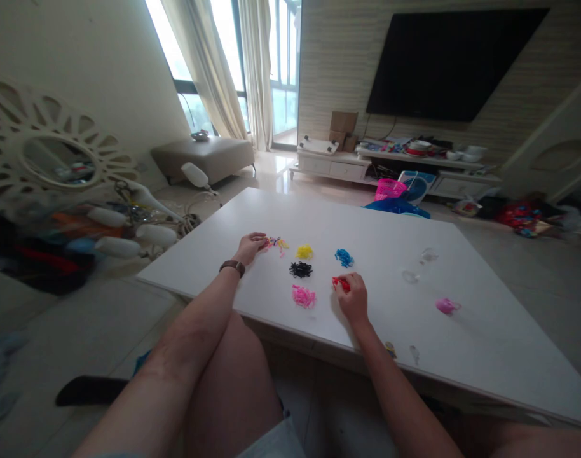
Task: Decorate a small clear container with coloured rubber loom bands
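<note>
The red pile (342,284) lies at curled fingers of the right hand (355,298); the left hand (251,248) is farther, beside the mixed-colour pile (277,242). Whether either grips, I cannot tell.

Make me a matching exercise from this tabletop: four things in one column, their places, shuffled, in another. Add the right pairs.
Things:
1. Left hand
2. Black pile
3. Right hand
4. Blue pile

Places:
A. Just beyond the right hand
B. At the mixed-colour pieces
C. Between the yellow pile and the pink pile
D. At the red pieces

Pairs: 1-B, 2-C, 3-D, 4-A
</note>
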`<action>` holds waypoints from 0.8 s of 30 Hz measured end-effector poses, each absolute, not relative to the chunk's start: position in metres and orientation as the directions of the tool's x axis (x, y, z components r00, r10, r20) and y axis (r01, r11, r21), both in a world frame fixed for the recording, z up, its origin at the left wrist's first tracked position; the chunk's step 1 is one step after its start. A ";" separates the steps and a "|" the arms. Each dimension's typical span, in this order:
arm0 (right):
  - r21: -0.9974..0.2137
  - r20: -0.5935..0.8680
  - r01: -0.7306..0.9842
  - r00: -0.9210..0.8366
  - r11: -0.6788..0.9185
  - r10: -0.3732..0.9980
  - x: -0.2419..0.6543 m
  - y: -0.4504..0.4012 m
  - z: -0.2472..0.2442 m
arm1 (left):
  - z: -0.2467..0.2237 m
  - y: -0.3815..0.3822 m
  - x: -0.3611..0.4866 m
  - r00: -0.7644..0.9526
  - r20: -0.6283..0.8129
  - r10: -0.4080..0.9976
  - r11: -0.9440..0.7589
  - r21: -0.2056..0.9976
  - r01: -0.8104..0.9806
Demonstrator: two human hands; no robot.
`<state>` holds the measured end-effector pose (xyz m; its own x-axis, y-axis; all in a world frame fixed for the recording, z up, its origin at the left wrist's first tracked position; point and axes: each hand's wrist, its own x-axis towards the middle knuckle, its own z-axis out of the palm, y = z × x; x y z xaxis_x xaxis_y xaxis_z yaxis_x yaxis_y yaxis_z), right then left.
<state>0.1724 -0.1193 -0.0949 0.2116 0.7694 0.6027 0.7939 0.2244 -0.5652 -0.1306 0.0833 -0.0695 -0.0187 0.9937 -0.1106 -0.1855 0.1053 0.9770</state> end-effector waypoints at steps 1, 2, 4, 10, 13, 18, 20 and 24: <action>-0.569 0.601 0.791 0.214 0.225 0.770 0.172 -0.119 -0.095 | -0.072 0.081 -0.128 -0.004 -0.145 0.989 0.140 0.965 -0.221; -0.575 0.598 0.787 0.216 0.225 0.772 0.172 -0.119 -0.095 | -0.075 0.078 -0.126 0.020 -0.175 0.984 0.175 0.952 -0.250; -0.584 0.593 0.779 0.217 0.228 0.775 0.172 -0.120 -0.095 | -0.075 0.073 -0.122 0.089 -0.218 0.972 0.235 0.929 -0.285; -0.588 0.602 0.761 0.183 0.276 0.777 0.169 -0.122 -0.090 | -0.048 0.051 -0.105 0.239 -0.199 0.951 0.271 0.907 -0.323; -0.581 0.621 0.740 0.136 0.337 0.772 0.167 -0.124 -0.087 | -0.032 0.033 -0.086 0.324 -0.172 0.930 0.274 0.913 -0.303; -0.628 0.642 0.645 0.114 0.435 0.758 0.161 -0.127 -0.082 | -0.024 -0.006 -0.046 0.496 -0.151 0.855 0.251 0.957 -0.142; -0.657 0.640 0.598 0.121 0.459 0.759 0.158 -0.127 -0.080 | -0.025 -0.020 -0.033 0.554 -0.139 0.820 0.206 0.977 -0.059; -0.688 0.631 0.504 0.061 0.522 0.773 0.155 -0.128 -0.077 | -0.026 -0.035 -0.017 0.623 -0.092 0.777 0.085 0.996 0.040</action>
<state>0.1555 -0.1276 -0.0766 0.0609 0.7731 0.6314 0.5041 0.5221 -0.6879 -0.0174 -0.0352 -0.0256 0.6233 0.7766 -0.0916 0.0404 0.0849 0.9956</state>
